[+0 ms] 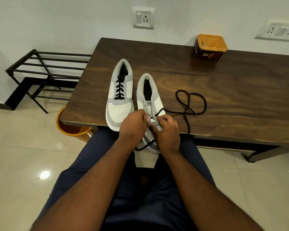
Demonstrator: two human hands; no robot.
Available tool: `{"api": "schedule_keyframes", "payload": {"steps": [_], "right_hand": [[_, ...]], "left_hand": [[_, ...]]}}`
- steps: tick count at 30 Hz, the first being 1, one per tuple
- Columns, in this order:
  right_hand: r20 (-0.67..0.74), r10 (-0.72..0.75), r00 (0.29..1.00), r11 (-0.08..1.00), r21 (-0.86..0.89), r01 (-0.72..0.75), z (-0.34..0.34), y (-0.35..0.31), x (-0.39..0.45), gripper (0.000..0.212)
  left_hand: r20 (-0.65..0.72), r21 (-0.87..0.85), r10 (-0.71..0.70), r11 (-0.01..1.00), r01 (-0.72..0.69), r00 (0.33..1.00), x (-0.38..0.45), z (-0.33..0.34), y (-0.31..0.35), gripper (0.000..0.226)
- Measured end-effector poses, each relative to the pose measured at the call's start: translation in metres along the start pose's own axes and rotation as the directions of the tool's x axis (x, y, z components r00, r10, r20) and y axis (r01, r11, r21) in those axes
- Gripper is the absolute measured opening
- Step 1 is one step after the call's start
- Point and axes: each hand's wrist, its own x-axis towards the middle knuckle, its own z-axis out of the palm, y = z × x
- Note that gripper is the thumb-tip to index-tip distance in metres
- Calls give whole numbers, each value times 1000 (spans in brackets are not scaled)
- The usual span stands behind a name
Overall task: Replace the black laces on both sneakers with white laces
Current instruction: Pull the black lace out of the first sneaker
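Observation:
Two white-and-grey sneakers lie on a dark wooden table (223,97), toes toward me. The left sneaker (119,97) is fully laced with a black lace. The right sneaker (149,99) hangs over the table's front edge, its upper eyelets empty. Its black lace (188,104) trails in loops across the table to the right, and another end hangs below the toe. My left hand (133,125) grips the right sneaker's toe area. My right hand (167,130) pinches the black lace at the lowest eyelets. No white laces are visible.
A brown-and-orange tub (209,47) stands at the table's back right. An orange bin (70,129) sits on the floor under the table's left corner. A black metal rack (45,74) stands to the left against the wall. My legs are under the front edge.

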Motion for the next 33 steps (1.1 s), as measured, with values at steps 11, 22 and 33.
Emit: {"api": "schedule_keyframes", "payload": {"steps": [11, 22, 33], "right_hand": [[-33, 57, 998, 998, 24, -57, 2, 2, 5, 37], [-20, 72, 997, 995, 73, -70, 2, 2, 5, 39], [-10, 60, 998, 995, 80, -59, 2, 5, 5, 36]], "left_hand": [[71, -25, -41, 999, 43, 997, -8, 4, -11, 9], [55, -329, -119, 935, 131, 991, -14, -17, -8, 24], [-118, -108, -95, 991, 82, 988, 1, 14, -1, 14]]}}
